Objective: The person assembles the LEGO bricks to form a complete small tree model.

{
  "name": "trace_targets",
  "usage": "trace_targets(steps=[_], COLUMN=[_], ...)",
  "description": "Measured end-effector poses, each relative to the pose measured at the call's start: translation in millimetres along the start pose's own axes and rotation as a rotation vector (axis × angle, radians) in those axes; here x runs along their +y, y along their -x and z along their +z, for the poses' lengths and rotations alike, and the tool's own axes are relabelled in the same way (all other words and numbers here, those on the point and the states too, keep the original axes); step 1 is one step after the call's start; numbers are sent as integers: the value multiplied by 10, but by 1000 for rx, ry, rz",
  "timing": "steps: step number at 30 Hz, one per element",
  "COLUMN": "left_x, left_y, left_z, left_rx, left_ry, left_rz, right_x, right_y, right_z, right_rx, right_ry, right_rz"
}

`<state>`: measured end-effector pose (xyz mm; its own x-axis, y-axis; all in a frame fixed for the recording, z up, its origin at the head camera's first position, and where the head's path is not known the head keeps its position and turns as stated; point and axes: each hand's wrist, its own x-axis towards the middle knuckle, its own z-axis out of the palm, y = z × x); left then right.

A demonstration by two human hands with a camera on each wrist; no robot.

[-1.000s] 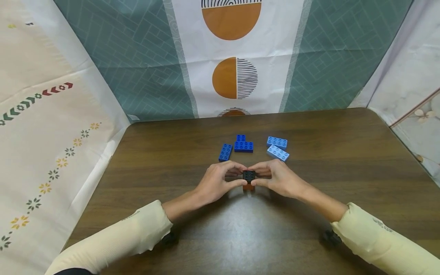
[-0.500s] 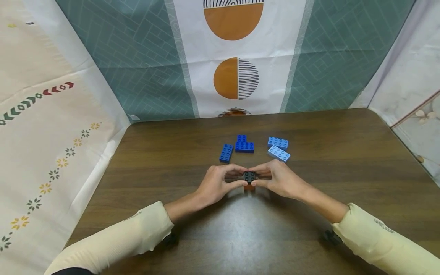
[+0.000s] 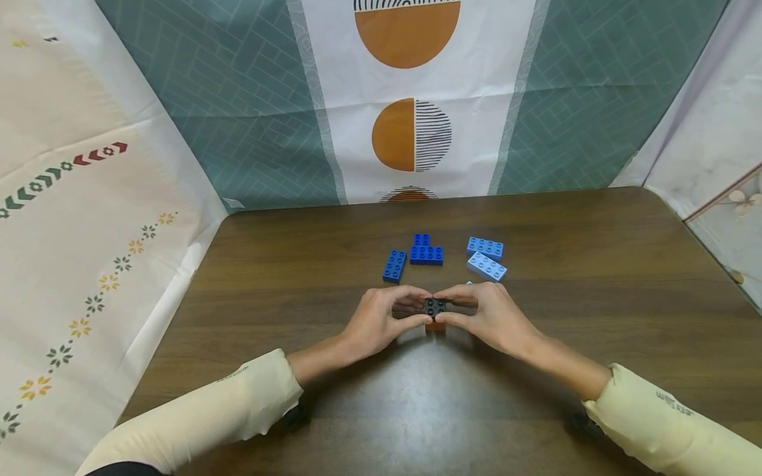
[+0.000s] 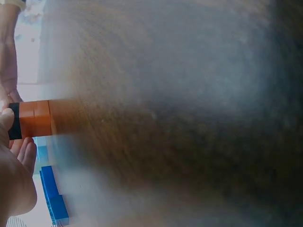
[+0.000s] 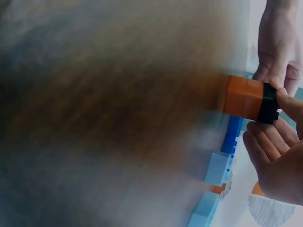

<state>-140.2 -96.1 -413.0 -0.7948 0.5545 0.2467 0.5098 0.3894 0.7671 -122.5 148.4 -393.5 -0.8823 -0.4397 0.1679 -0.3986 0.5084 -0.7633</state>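
Note:
A short stack stands on the table in front of me, with a black brick [image 3: 435,305] on top of orange bricks [image 3: 435,327]. From the left, my left hand [image 3: 374,322] pinches the black brick between thumb and fingers. My right hand [image 3: 499,320] pinches it from the other side, and the fingertips of both hands nearly meet. In the left wrist view a seam divides the orange bricks [image 4: 36,118] into two layers under the black brick [image 4: 15,121]. The right wrist view shows a thumb against the black brick [image 5: 269,104], above the orange bricks [image 5: 243,97].
Beyond the hands lie a blue brick [image 3: 394,266], another blue brick [image 3: 426,256] with a smaller blue one [image 3: 421,239] behind it, and two light blue bricks [image 3: 485,248]. A bit of light blue peeks out behind the right hand. Patterned cloth [image 3: 262,132] hangs behind the table [image 3: 286,251].
Both hands stay at the black brick with hardly any movement. The head view has shifted slightly, and a bit of light blue now shows behind the right hand.

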Motion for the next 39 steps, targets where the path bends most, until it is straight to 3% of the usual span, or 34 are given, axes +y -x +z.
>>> trace_targets(steps=[6,22,39], left_x=[6,-6,12], left_y=[-3,9,13], left_z=[0,25,40], left_rx=[0,29,47], left_ry=[-8,-6,-48], left_rz=[-1,39,28], right_x=[15,34,13], right_y=[23,28,21], right_z=[24,11,39], right_rx=[36,14,24], right_ry=[-11,-83,-10], right_rz=[-25,-12,-29])
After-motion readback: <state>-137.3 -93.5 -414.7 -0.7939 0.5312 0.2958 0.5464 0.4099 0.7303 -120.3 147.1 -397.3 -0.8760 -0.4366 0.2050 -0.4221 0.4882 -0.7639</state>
